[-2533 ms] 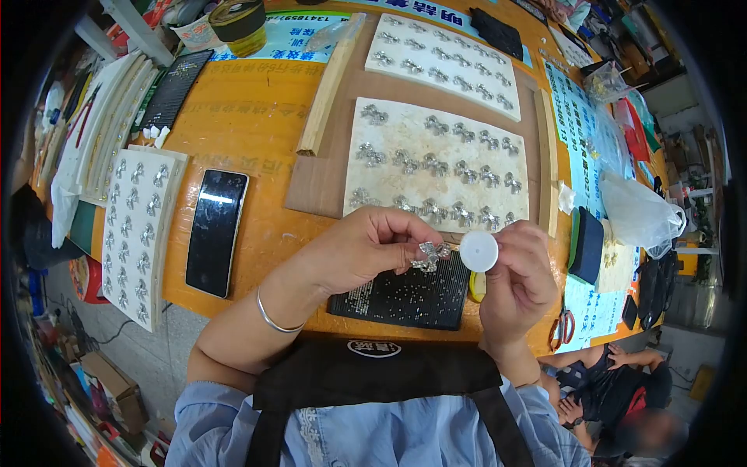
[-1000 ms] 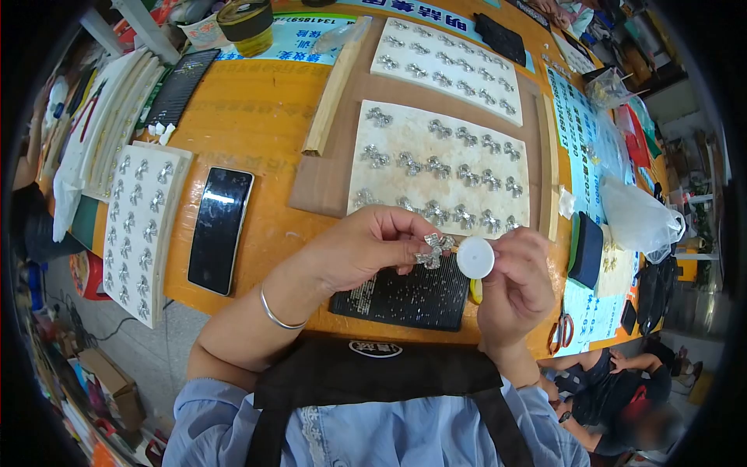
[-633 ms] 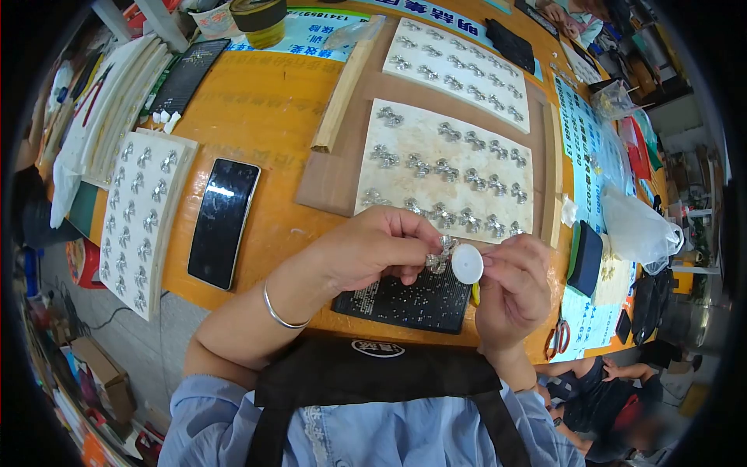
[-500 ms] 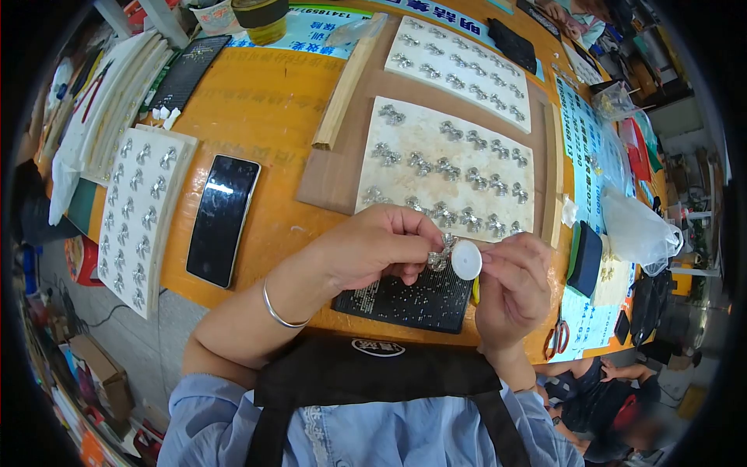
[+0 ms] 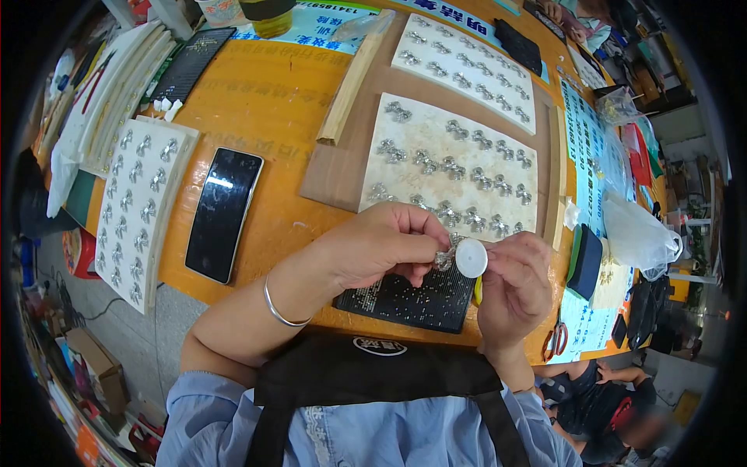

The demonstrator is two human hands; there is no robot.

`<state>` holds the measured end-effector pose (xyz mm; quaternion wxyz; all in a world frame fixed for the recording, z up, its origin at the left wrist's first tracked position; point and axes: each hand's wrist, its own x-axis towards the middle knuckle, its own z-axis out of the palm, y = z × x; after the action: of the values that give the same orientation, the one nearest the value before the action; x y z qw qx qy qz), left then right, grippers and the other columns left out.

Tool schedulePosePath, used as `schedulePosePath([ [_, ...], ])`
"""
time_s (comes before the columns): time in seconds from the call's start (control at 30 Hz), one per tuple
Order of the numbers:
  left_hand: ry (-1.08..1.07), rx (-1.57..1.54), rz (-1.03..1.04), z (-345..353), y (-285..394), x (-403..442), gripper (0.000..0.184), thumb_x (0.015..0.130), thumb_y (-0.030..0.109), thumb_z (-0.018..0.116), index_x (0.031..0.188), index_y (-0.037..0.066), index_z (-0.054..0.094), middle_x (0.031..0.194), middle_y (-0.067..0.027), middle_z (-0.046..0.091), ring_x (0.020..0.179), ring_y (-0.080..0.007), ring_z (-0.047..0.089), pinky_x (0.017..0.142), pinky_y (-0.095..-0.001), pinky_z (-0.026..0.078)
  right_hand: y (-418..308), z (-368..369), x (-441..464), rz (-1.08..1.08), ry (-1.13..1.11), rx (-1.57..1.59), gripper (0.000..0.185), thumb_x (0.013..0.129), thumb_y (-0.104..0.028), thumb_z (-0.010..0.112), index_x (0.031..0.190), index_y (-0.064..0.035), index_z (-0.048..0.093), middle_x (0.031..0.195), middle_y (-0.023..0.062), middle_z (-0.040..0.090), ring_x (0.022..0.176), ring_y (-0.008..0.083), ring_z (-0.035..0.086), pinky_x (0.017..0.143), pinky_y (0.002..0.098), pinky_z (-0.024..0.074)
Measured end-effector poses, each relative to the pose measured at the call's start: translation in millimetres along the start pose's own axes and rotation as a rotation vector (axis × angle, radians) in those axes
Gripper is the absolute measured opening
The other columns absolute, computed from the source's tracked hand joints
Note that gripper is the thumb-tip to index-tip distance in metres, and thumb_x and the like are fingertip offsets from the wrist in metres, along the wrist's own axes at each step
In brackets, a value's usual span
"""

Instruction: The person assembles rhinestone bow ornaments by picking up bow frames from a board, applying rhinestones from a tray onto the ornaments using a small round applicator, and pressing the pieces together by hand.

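My left hand (image 5: 381,247) has its thumb and fingers pinched on a small silver bow-shaped ornament (image 5: 443,261), partly hidden by the fingertips. Close against the ornament is a white round disc (image 5: 471,258), pinched at its right edge by my right hand (image 5: 515,284). Beneath both hands lies a black ridged tray (image 5: 412,307) scattered with tiny shiny stones. A small yellow piece (image 5: 478,291) shows beside my right fingers; I cannot tell what it belongs to. Just beyond the hands, a white board (image 5: 443,124) carries rows of similar silver bows.
Another board of bows (image 5: 467,58) lies farther back, and a stack of boards (image 5: 148,202) stands at left beside a black phone (image 5: 224,214). Wooden strips (image 5: 354,82) flank the middle boards. Red-handled scissors (image 5: 556,341) and a plastic bag (image 5: 642,233) are at right. Other people sit nearby.
The view has shifted slightly. Both hands keep their grips, with the disc and the ornament still close together; the disc is turned a little more toward me.
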<state>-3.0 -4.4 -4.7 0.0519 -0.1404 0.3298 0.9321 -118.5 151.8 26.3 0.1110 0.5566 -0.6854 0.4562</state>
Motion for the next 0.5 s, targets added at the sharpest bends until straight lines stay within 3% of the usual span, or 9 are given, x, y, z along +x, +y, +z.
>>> schedulePosePath([
  [0.5, 0.009, -0.002, 0.003, 0.3, 0.4, -0.2, 0.007, 0.082, 0.005, 0.060, 0.088, 0.001, 0.061, 0.075, -0.0024, 0.060, 0.057, -0.0081, 0.057, 0.056, -0.0219, 0.051, 1.0, 1.9, -0.2, 0.002, -0.002, 0.031, 0.024, 0.064, 0.006, 0.073, 0.081, -0.0100, 0.067, 0.082, 0.0026, 0.065, 0.077, 0.0226, 0.056, 0.071, 0.0295, 0.0438],
])
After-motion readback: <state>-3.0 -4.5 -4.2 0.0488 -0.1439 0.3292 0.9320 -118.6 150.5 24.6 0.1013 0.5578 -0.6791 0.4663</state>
